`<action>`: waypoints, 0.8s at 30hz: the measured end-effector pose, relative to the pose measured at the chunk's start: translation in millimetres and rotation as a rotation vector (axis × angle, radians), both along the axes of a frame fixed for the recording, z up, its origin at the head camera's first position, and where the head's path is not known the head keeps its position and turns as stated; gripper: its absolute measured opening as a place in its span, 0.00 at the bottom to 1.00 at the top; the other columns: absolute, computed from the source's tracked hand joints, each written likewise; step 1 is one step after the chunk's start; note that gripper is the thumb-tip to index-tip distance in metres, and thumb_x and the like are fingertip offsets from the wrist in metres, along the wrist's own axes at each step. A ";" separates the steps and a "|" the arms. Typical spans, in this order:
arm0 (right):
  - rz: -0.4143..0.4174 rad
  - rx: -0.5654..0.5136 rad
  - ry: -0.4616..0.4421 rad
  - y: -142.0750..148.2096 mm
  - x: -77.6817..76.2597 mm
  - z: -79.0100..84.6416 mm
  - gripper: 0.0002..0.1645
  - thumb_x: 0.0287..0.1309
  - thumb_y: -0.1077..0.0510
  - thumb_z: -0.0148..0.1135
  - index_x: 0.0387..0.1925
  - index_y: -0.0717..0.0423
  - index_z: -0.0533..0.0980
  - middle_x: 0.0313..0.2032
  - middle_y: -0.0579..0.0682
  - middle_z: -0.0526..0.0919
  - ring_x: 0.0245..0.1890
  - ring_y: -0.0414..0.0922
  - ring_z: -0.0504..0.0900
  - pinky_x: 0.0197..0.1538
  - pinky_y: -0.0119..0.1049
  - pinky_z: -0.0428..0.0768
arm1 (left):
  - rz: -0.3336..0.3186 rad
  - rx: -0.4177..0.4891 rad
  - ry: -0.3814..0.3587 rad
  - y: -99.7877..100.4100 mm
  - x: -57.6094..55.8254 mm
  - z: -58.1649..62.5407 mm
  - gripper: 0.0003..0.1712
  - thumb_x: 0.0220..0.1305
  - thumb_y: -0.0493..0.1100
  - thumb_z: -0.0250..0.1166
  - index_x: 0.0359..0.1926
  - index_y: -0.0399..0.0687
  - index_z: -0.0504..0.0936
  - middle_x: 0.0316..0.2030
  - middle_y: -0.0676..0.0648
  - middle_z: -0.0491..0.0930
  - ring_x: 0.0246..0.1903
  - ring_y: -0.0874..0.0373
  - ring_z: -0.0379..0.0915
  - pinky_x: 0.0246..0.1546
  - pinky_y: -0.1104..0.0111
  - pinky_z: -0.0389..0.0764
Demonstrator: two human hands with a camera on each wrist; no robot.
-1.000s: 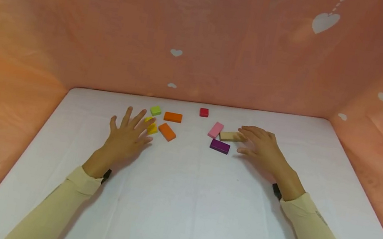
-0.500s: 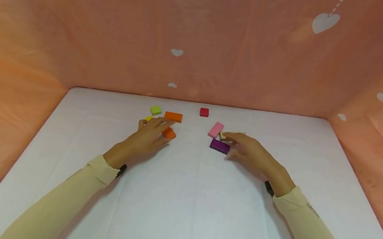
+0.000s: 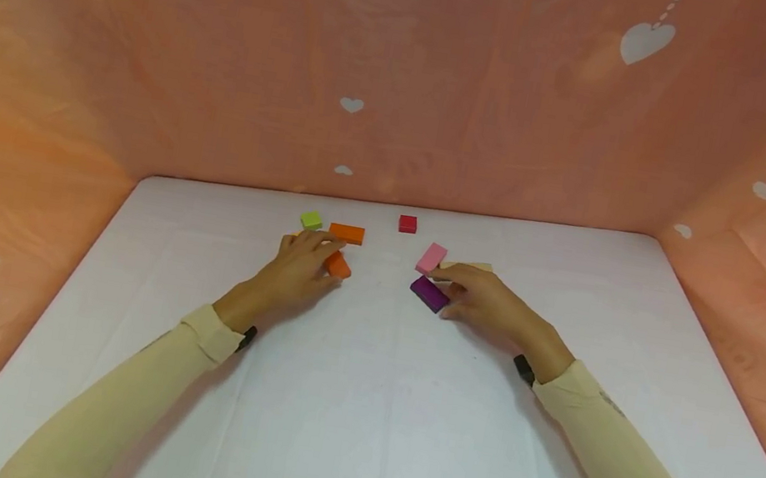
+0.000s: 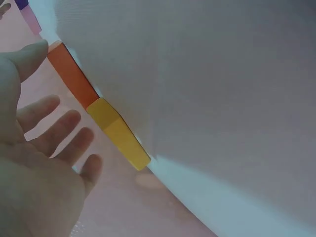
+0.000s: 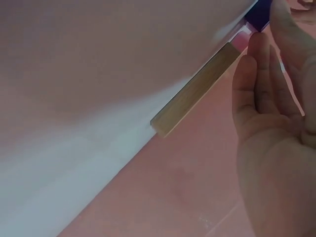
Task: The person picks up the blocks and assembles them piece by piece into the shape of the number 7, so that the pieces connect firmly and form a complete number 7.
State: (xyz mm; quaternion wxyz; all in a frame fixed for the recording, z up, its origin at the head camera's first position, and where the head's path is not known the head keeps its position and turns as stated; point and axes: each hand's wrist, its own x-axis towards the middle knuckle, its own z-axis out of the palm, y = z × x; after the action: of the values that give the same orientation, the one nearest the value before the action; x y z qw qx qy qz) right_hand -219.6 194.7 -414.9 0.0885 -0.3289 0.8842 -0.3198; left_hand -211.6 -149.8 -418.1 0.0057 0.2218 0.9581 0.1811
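Observation:
In the head view my left hand (image 3: 297,271) reaches over an orange block (image 3: 339,265), its thumb by the near side and fingers over the far side. In the left wrist view the thumb tip lies at the end of that orange block (image 4: 73,74), the fingers apart and lightly bent. A yellow block (image 4: 126,140) is mostly hidden from above by this hand. My right hand (image 3: 490,299) pinches the right end of a purple block (image 3: 429,294) between thumb and fingers. Just beyond it lie a pink block (image 3: 431,257) and a wooden block (image 3: 477,266), partly covered by the fingers.
A second orange block (image 3: 347,234), a lime green block (image 3: 311,219) and a small red block (image 3: 407,224) lie toward the back of the white table (image 3: 353,420). Pinkish-orange cloth (image 3: 414,50) with white hearts stands behind and at both sides.
My left hand came rightward over the orange block, then stayed nearly still. The right hand moved left to the purple block, which has turned and shifted slightly left.

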 end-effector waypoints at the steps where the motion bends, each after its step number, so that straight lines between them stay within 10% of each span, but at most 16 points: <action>1: 0.000 -0.001 -0.013 -0.7 -0.2 0.4 0.36 0.54 0.58 0.74 0.66 0.48 0.74 0.60 0.45 0.80 0.56 0.46 0.78 0.59 0.45 0.79 | 0.001 -0.012 0.008 -0.1 -0.1 -0.3 0.34 0.66 0.51 0.67 0.68 0.42 0.71 0.67 0.40 0.69 0.70 0.42 0.56 0.67 0.46 0.58; 10: -0.006 0.010 -0.170 -7.5 -2.2 2.5 0.39 0.58 0.56 0.72 0.70 0.44 0.69 0.64 0.41 0.76 0.66 0.44 0.73 0.67 0.45 0.75 | 0.009 -0.077 0.028 -1.0 -0.6 0.5 0.34 0.65 0.56 0.66 0.64 0.39 0.74 0.65 0.38 0.71 0.68 0.42 0.58 0.65 0.47 0.60; 24: 0.045 0.136 -0.112 -17.7 -3.9 4.8 0.35 0.60 0.50 0.70 0.68 0.45 0.71 0.71 0.47 0.68 0.74 0.50 0.63 0.73 0.48 0.69 | -0.045 -0.081 -0.041 -1.7 -0.3 2.6 0.31 0.68 0.48 0.64 0.66 0.36 0.73 0.65 0.38 0.71 0.67 0.42 0.64 0.71 0.47 0.61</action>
State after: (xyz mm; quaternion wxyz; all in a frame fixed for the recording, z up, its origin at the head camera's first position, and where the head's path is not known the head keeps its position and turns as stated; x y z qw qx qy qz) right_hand -223.5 177.0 -410.1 0.1670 -0.3234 0.8899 -0.2748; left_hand -211.9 -151.5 -415.6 0.0386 0.2394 0.9590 0.1465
